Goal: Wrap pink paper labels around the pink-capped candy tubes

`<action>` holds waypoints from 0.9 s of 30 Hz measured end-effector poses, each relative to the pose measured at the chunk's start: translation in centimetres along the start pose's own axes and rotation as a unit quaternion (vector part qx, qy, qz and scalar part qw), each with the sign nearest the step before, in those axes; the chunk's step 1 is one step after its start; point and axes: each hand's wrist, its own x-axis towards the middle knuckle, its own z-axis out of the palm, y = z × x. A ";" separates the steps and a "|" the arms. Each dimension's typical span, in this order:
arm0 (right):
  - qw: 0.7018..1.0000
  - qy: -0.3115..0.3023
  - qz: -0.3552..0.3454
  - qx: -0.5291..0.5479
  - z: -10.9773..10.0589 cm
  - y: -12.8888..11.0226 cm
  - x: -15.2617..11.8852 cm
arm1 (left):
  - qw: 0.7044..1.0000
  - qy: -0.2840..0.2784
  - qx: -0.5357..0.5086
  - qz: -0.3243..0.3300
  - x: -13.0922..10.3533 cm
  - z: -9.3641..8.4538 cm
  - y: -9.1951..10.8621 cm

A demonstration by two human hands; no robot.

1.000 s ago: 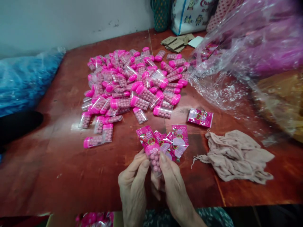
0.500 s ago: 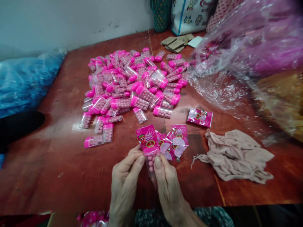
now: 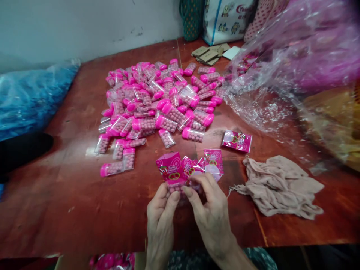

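The left hand (image 3: 161, 219) grasped a clear container of pink balls (image 3: 172, 188) near the front of the red tabletop (image 3: 84, 213), a pink printed wrapper (image 3: 168, 163) rising from its far end. The right hand (image 3: 215, 219) bent its thumb and fingers at the container's right side; whether they gripped it, I could not tell. Just beyond, loose printed wrappers (image 3: 213, 161) crowded the space, and a heap of pink-capped containers (image 3: 146, 97) blocked the way toward the wall (image 3: 84, 30). A wrapper bundle (image 3: 237, 141) and a crumpled beige cloth (image 3: 282, 187) lay to the right, with clear plastic sheeting (image 3: 261, 101) spreading behind them. A blue-filled plastic bag (image 3: 33, 99) and a black object (image 3: 25, 150) bounded the left. Between that object and the left hand stretched a broad run of tabletop, its front edge passing beneath the wrists.
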 end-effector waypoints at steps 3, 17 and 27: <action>0.993 -0.026 0.035 0.110 -0.3 -0.4 0.7 | 1.000 -0.009 -0.006 -0.018 -0.1 0.3 0.3; 0.998 0.030 -0.064 -0.002 1.8 1.1 -1.6 | 0.976 0.049 -0.197 -0.077 1.2 1.9 0.9; 0.935 0.028 -0.333 -0.119 0.2 1.9 -0.2 | 0.988 0.091 -0.101 0.072 0.5 2.3 0.3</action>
